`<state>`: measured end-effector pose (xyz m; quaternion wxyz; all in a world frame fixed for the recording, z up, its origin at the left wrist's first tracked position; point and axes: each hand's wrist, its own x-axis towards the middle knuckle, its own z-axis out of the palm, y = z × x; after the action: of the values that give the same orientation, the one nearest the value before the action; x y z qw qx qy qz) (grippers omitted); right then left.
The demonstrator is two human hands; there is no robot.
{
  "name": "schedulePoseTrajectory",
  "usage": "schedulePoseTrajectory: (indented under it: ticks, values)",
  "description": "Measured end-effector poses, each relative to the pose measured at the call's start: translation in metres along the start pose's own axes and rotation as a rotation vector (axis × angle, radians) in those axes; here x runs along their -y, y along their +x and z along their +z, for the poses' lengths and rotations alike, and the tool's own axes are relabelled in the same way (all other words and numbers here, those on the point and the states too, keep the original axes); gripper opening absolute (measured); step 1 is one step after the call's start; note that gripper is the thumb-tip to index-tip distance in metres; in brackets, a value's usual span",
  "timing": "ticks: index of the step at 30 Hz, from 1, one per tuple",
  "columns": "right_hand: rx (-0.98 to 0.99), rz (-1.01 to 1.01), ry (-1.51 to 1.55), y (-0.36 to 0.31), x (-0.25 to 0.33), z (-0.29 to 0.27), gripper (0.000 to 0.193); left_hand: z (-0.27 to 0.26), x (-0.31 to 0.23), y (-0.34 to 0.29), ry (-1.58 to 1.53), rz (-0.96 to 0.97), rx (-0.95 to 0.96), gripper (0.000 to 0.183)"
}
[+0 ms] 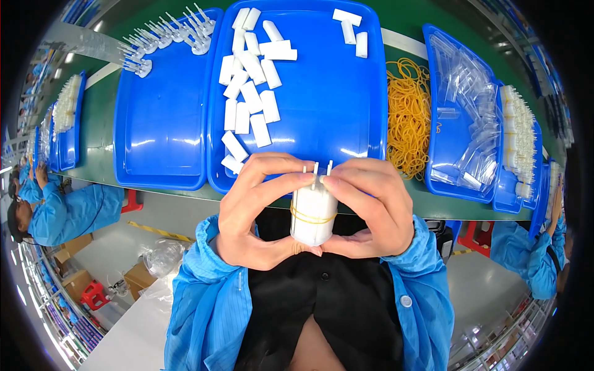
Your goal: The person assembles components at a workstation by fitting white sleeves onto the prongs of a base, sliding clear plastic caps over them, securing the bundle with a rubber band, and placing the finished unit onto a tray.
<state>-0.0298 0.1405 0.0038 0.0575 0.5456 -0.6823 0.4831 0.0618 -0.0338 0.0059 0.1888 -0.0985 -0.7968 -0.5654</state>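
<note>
Both my hands hold one white cylindrical assembly (313, 216) upright in front of my chest, just off the bench's near edge. A yellow rubber band (309, 216) goes around its middle, and thin white pins stick up from its top. My left hand (257, 210) grips it from the left, fingertips at the top by the pins and thumb under the base. On the other side my right hand (371, 207) mirrors this grip. Beyond the hands lies a large blue tray (328, 99) with many white blocks (252, 97), mostly along its left side.
A blue tray (161, 136) at left holds white pronged parts (198, 40) along its far edge. Right of the middle lies a pile of yellow rubber bands (408, 117), then a tray of clear plastic pieces (470, 105). People in blue sleeves (80, 213) work on both sides.
</note>
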Motion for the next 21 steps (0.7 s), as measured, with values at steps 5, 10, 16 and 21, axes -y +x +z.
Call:
schedulePoseTrajectory:
  ticks: [5, 10, 16, 21]
  values:
    - [-0.011, -0.014, -0.057, -0.003, -0.001, -0.001, 0.065, 0.003, 0.004, 0.000, -0.034, -0.011, 0.004, 0.069]
    - [-0.074, 0.070, 0.183, -0.002, -0.010, -0.002, 0.070, 0.005, 0.000, 0.002, -0.044, 0.007, 0.000, 0.075]
    - [-0.102, 0.209, 0.708, -0.021, -0.009, 0.011, 0.090, 0.007, 0.010, -0.004, -0.047, 0.054, 0.032, 0.079]
    - [0.016, 0.222, 0.660, -0.019, -0.018, 0.005, 0.089, -0.001, 0.009, 0.005, 0.018, 0.100, 0.049, 0.070]
